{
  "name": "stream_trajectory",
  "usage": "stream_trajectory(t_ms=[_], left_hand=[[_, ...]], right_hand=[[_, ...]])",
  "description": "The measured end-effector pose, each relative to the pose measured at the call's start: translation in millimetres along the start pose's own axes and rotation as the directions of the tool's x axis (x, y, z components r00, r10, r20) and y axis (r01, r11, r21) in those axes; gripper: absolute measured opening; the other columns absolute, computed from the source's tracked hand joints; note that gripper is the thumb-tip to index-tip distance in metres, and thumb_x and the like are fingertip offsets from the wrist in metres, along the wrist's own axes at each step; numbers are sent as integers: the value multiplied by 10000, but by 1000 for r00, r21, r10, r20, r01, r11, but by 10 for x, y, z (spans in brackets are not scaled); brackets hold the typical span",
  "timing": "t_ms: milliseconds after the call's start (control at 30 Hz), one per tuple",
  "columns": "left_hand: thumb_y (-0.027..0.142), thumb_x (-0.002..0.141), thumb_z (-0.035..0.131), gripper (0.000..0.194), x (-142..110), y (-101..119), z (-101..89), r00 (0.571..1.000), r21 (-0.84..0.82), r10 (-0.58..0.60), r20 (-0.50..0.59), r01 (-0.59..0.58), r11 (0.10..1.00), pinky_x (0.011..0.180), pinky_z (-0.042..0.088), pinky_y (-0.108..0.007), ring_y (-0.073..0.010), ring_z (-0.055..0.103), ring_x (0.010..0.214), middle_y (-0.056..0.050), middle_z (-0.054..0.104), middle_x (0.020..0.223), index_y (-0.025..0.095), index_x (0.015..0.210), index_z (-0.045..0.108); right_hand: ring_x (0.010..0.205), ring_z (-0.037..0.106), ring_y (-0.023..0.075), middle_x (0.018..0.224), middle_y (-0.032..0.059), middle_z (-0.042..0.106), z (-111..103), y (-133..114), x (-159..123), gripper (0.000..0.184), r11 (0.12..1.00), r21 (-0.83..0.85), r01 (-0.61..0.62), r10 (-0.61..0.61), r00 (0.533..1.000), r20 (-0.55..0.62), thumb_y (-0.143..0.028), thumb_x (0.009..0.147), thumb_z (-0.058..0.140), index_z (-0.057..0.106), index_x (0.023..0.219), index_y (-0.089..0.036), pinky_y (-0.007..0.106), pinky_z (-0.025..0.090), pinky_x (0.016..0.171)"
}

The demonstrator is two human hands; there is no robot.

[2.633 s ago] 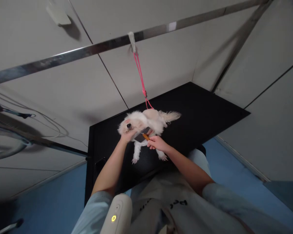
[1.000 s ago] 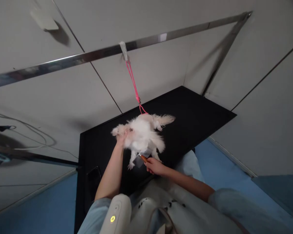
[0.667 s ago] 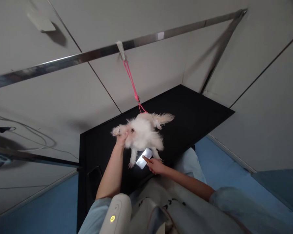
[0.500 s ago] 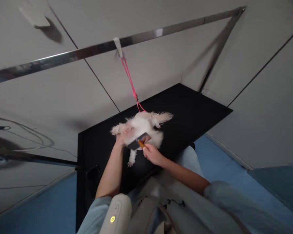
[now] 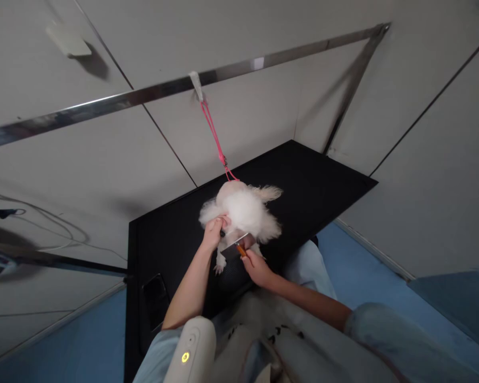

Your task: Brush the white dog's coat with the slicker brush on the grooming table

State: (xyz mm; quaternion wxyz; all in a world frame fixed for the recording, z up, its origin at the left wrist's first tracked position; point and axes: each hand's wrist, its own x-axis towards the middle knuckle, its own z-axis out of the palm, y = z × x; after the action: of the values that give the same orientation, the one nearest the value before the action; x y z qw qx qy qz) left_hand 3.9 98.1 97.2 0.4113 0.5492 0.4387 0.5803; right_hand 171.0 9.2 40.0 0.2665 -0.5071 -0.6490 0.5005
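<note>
The dog [image 5: 247, 210] between the table [image 5: 303, 175]'s long edges has turned its head; the left hand [image 5: 214, 231] curls at its face. The right hand [image 5: 258, 267] grips the brush [image 5: 240, 249] by its chest, maybe easier to reach.

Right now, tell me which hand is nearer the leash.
Left. The left hand is at the dog's muzzle, below the leash's lower end in the picture; the right hand, gripping the brush, is farther down and to the right.
</note>
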Motion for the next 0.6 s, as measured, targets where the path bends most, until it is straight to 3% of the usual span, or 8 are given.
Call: stream_trajectory(t_ms=[133,233,333,400,500,600], left_hand=[[665,792,549,553,12,-4,82,999,-16,37,-6,-37,999,1053,369,-402,-232,610,854,-64,630,632,218,467,534],[650,801,551,548,82,69,144,999,-49,30,-17,-31,998,1021,391,-387,-255,607,1005,-79,642,663,211,473,525],[665,763,587,549,155,176,206,998,-94,-34,-51,29,995,1022,381,-386,-278,589,1080,-79,655,681,213,462,507],[665,742,609,541,190,239,246,995,-118,-83,-61,76,990,1018,379,-391,-289,584,1097,-76,660,685,216,461,503],[643,729,635,519,240,304,308,989,-130,-142,-46,135,982,928,433,-369,-280,602,1047,-70,664,690,216,469,497],[628,722,639,514,304,352,374,976,-142,-208,-72,196,970,729,480,-315,-226,628,829,-55,651,672,213,472,466]], right_hand=[[668,492,134,688,-1,525,41,56,-130,200,1000,6,7,-7,997,74,-258,926,419,478,746,-195,247,347,617],[689,513,138,720,1,554,-74,-21,-70,174,996,-21,88,-87,996,22,-277,938,418,529,833,-193,247,361,645],[715,538,151,763,26,588,-207,-51,18,186,991,-132,7,-13,999,-41,-254,939,414,552,843,-175,258,365,669],[719,553,160,775,44,610,-257,-60,22,211,982,-186,-40,37,999,-21,-256,937,421,568,813,-169,261,363,663],[749,577,170,818,56,647,-328,-139,11,217,973,-223,63,-70,997,-25,-297,937,439,607,874,-176,262,363,679],[756,581,171,852,63,663,-435,-219,46,215,962,-258,86,-122,984,-127,-320,934,454,618,948,-181,262,353,682]])
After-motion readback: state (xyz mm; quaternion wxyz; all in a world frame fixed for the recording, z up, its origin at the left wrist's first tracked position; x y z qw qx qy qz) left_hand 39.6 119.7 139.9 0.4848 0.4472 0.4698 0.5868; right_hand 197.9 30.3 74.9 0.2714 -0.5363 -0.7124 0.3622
